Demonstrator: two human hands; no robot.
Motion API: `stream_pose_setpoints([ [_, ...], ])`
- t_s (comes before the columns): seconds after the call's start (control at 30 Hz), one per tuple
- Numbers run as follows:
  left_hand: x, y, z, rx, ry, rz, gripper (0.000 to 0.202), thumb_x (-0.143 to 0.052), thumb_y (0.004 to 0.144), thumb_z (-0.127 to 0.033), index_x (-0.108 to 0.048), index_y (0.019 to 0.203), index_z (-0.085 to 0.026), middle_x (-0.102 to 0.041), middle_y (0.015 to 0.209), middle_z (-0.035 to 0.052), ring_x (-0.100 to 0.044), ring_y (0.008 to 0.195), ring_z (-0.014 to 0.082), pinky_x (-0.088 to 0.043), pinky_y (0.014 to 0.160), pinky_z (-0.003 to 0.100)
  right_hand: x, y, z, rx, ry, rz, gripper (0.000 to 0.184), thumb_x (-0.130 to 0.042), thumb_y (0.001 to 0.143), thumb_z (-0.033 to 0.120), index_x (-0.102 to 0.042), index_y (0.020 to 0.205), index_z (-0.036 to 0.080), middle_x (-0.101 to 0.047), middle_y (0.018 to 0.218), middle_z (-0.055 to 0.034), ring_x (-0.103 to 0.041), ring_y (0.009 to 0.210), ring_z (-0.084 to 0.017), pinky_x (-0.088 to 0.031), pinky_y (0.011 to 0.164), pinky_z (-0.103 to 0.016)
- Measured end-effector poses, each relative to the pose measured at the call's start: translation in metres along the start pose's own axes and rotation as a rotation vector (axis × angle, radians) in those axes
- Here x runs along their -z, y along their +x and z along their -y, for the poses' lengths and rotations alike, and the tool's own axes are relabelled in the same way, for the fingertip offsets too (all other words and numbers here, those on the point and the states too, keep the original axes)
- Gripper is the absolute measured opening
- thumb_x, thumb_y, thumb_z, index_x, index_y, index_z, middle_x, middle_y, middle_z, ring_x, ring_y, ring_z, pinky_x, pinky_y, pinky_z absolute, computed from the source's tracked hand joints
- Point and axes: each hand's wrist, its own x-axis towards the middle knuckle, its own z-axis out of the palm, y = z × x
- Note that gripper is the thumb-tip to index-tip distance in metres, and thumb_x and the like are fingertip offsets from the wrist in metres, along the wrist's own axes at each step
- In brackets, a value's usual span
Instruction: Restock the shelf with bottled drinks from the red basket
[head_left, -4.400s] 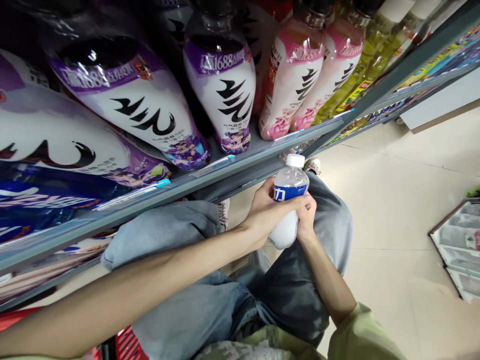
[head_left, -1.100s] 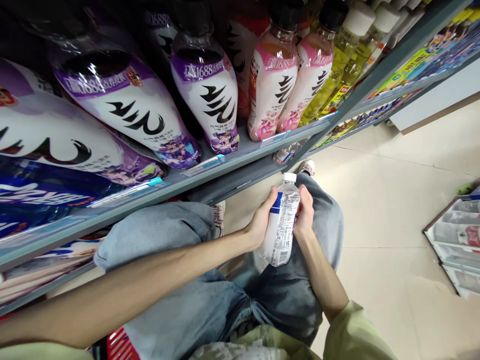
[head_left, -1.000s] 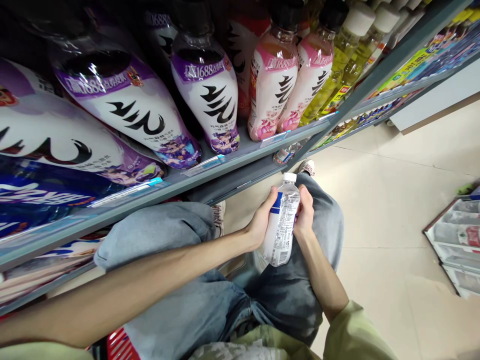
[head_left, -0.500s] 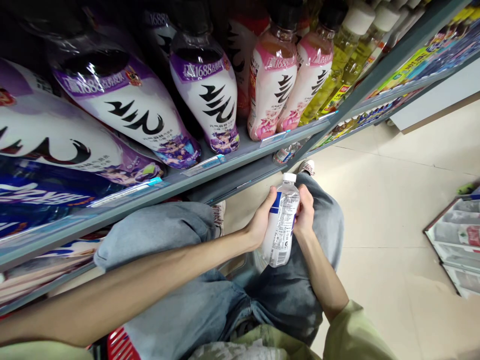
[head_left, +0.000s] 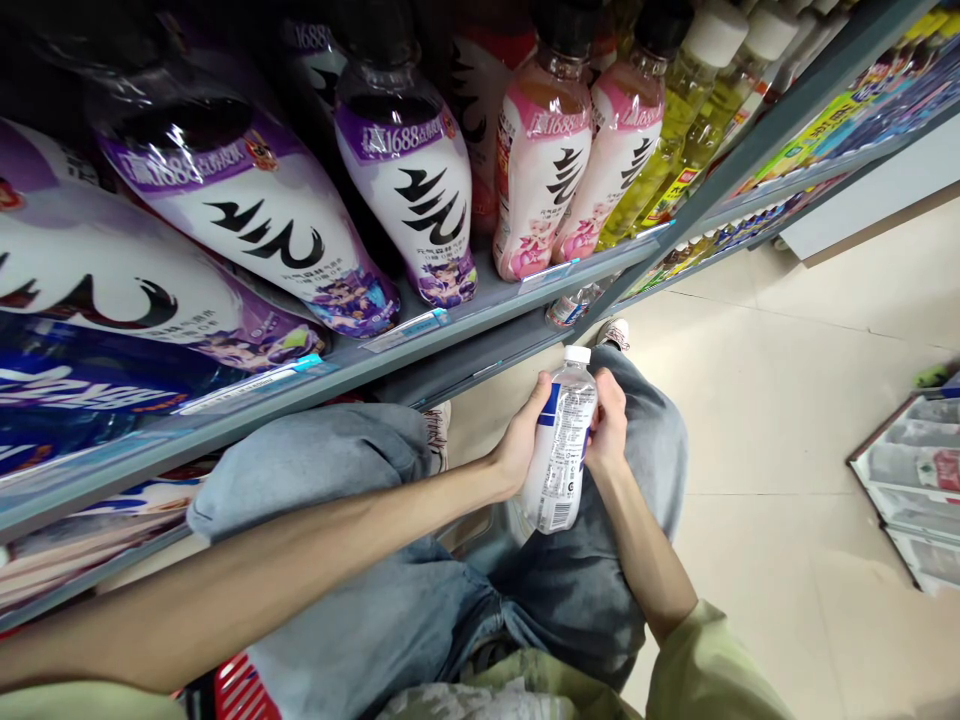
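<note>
A clear drink bottle (head_left: pixel 561 450) with a white cap and a white-and-blue label is held between my two hands, over my lap. Its printed small text and barcode face up toward me, and the cap points away. My left hand (head_left: pixel 523 435) grips the bottle's left side, thumb along the upper label. On the other side my right hand (head_left: pixel 609 420) is closed against it near the shoulder, its fingertips partly hidden behind the bottle. Below the bottle, between my legs, a clear plastic object (head_left: pixel 487 535) is partly covered.
Purple-labelled bottles (head_left: pixel 420 190) and pink-labelled bottles (head_left: pixel 541 165) stand on the shelf ahead, with price tags along the shelf edge (head_left: pixel 360 365). Yellow drink bottles (head_left: pixel 675 130) are further right. A small bottle (head_left: pixel 574 305) sits on the lower shelf. A rack (head_left: pixel 911 480) stands at far right on the tiled floor (head_left: pixel 787 420).
</note>
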Motion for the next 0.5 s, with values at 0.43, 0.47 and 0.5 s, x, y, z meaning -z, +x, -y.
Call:
stream_pose_setpoints([
  [0.43,-0.0042,-0.0015,-0.0033,-0.050,-0.048,-0.020,0.054,-0.058,0.093,-0.064,-0.077,0.097,-0.014,-0.077,0.083,0.0108,-0.075,0.087,0.0282,-0.060,0.084,0.036,-0.0004,-0.0007,-0.0017,-0.012,-0.001,0.024,0.055,-0.077,0.084,0.057,-0.036,0.066,0.024,-0.029,0.046,0.0120,-0.018,0.034,-0.005,-0.016,0.029,-0.020],
  [0.47,-0.0051,-0.0023,-0.0042,-0.051,-0.052,-0.028,0.053,-0.058,0.093,-0.063,-0.077,0.097,-0.014,-0.077,0.083,0.0105,-0.075,0.087,0.0282,-0.060,0.085,0.036,-0.0005,-0.0006,-0.0020,-0.016,-0.013,0.021,0.055,-0.077,0.084,0.058,-0.037,0.066,0.024,-0.029,0.047,0.0120,-0.018,0.035,-0.005,-0.016,0.029,-0.020],
  [0.5,-0.0063,-0.0032,-0.0052,-0.050,-0.054,-0.038,0.053,-0.058,0.093,-0.063,-0.077,0.097,-0.014,-0.077,0.083,0.0104,-0.075,0.088,0.0283,-0.060,0.085,0.036,-0.0005,-0.0003,-0.0023,-0.018,-0.026,0.020,0.054,-0.076,0.085,0.058,-0.037,0.067,0.024,-0.029,0.047,0.0120,-0.018,0.035,-0.006,-0.016,0.029,-0.021],
])
